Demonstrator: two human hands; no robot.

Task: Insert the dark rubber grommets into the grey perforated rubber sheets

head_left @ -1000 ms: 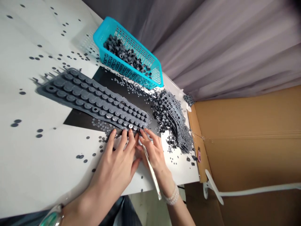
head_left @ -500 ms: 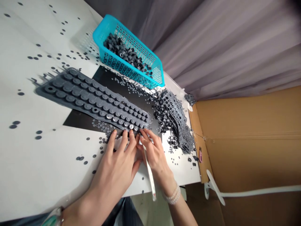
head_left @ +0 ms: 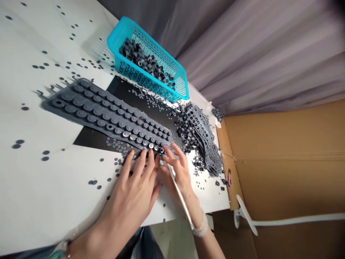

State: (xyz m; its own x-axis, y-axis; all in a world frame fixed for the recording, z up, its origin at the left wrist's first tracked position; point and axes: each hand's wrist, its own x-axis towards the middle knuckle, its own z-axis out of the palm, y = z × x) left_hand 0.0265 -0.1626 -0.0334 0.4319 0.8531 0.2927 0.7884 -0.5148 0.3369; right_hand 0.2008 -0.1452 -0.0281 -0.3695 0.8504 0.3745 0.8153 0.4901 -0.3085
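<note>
A dark grey moulded rubber sheet [head_left: 114, 114], covered in rows of round raised caps, lies slantwise on the table. Along its near edge, my left hand [head_left: 134, 190] rests flat with fingers spread, fingertips touching the rim. A few caps show open holes, one of them near my right fingertips. My right hand [head_left: 180, 176] is at the sheet's right-hand end and holds a thin white stick-like tool [head_left: 183, 204] that slants back over the wrist. The tool's tip is hidden by the fingers, and its exact kind does not show.
A turquoise basket [head_left: 151, 82] behind the sheet holds many small dark rings. Perforated grey sheets [head_left: 203, 133] are heaped at the right beside loose rings [head_left: 185, 135]. Small dark discs lie scattered over the white table [head_left: 67, 187]. A black mat [head_left: 88, 138] lies under the sheet.
My right hand has shifted slightly up and right, its fingers lifting and loosening. The white tool's rear end has swung right, toward the wrist. A dark hole now shows near the sheet's corner.
</note>
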